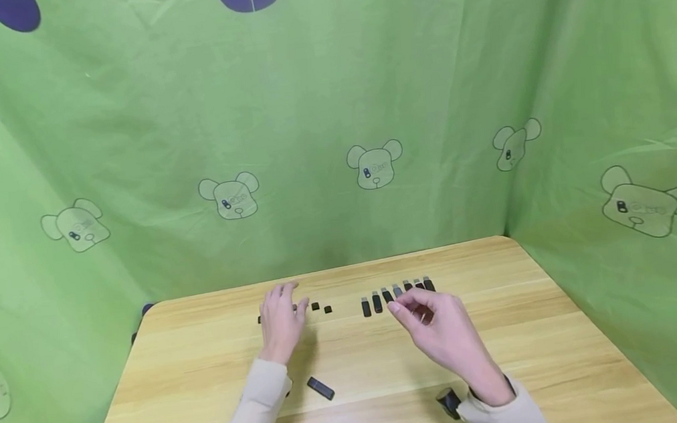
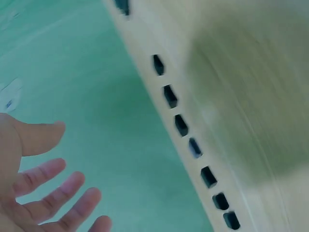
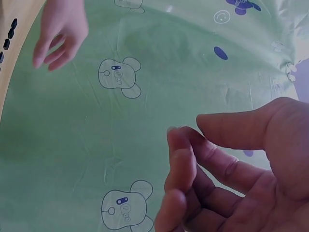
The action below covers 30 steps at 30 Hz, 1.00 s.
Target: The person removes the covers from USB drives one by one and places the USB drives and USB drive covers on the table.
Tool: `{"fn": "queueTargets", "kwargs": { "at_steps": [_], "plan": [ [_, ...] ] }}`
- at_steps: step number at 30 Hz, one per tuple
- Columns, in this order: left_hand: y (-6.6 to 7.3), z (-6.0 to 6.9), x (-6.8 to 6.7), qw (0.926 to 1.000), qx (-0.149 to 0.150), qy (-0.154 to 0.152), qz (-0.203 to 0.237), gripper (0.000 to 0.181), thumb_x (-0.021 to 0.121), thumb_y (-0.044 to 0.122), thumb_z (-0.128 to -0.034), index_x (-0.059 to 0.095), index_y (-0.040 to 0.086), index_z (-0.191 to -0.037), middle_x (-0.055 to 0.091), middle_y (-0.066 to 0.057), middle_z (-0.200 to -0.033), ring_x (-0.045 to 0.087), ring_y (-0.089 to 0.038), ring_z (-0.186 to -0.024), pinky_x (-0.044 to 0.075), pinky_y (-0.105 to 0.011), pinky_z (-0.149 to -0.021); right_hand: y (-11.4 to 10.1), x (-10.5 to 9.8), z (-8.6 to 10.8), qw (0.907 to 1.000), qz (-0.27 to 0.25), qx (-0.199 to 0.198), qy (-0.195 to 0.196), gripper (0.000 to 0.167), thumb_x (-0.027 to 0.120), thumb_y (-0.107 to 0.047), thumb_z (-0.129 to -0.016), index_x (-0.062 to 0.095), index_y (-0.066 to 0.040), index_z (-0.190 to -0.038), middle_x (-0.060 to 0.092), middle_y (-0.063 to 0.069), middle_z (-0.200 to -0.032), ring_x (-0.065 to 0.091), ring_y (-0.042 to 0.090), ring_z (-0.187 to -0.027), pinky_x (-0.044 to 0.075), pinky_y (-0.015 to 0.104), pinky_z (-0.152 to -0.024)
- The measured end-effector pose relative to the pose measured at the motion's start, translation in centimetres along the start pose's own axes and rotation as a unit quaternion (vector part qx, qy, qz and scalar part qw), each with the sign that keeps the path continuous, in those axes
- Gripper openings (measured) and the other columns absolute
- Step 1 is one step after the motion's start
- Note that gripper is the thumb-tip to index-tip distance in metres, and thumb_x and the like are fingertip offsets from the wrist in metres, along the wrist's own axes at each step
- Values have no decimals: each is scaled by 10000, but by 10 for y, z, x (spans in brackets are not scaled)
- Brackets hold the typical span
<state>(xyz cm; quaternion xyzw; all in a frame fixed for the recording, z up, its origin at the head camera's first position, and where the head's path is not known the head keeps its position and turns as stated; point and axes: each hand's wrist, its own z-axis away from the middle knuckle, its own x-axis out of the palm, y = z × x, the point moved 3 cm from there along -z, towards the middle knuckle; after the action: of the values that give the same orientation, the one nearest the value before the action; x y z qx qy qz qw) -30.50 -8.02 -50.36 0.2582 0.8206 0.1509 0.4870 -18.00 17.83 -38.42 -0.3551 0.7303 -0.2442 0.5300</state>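
My left hand (image 1: 281, 317) hangs over the table's far left part, fingers spread and relaxed, with small black caps (image 1: 315, 306) beside and below it. In the left wrist view that hand (image 2: 43, 188) holds nothing. To the right, several USB sticks (image 1: 377, 302) lie in a row with their metal plugs pointing away; one (image 1: 397, 291) is grey. My right hand (image 1: 442, 327) hovers just nearer than this row and hides part of it. Its fingers curl loosely, with nothing visible between thumb and index fingertip in the right wrist view (image 3: 227, 169). A dark USB stick (image 1: 320, 388) lies nearer the front.
A light wooden table (image 1: 350, 345) has rounded far corners. Green curtain (image 1: 305, 107) with bear prints surrounds its back and sides. A dark row of small pieces (image 2: 181, 125) runs along the table edge in the left wrist view.
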Motion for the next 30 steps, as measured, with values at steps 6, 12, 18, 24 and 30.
{"fn": "queueTargets", "kwargs": {
  "at_steps": [6,12,18,24,30],
  "plan": [
    [2,29,-32,9982,-299,419,311,345,728,191,-924,662,35,-1226,702,-177,-1200,643,-351,-1087,522,-519,-954,-3,2,7,9994,231,-211,156,42,730,-193,-938,764,-199,-915,720,-113,-786,600,21,-757,538,274,-751],
    [3,58,-57,9937,-246,1079,149,299,738,138,-902,684,5,-1165,722,-193,-1123,648,-362,-1007,525,-502,-875,-4,7,14,9987,248,-361,271,41,743,-172,-924,764,-208,-920,689,-151,-776,592,14,-767,505,225,-709],
    [-6,77,-75,9877,-355,1524,-33,271,732,90,-895,686,-20,-1138,723,-213,-1107,643,-376,-979,506,-507,-832,-6,18,20,9968,309,-672,320,117,766,-116,-891,741,-230,-879,654,-183,-767,576,-33,-746,512,212,-711],
    [-18,90,-82,9840,-408,1719,-239,246,728,67,-884,686,-35,-1105,724,-224,-1066,635,-383,-954,498,-514,-817,-8,29,26,9965,272,-730,299,127,769,-132,-890,734,-250,-861,647,-205,-775,571,-41,-757,507,215,-721],
    [-32,103,-84,9842,-624,1626,-312,249,724,86,-894,679,-43,-1102,718,-253,-1082,638,-414,-973,501,-551,-852,-13,44,25,9958,271,-836,268,152,799,-118,-854,724,-249,-868,662,-192,-797,570,-46,-769,516,210,-724]
  ]
}}
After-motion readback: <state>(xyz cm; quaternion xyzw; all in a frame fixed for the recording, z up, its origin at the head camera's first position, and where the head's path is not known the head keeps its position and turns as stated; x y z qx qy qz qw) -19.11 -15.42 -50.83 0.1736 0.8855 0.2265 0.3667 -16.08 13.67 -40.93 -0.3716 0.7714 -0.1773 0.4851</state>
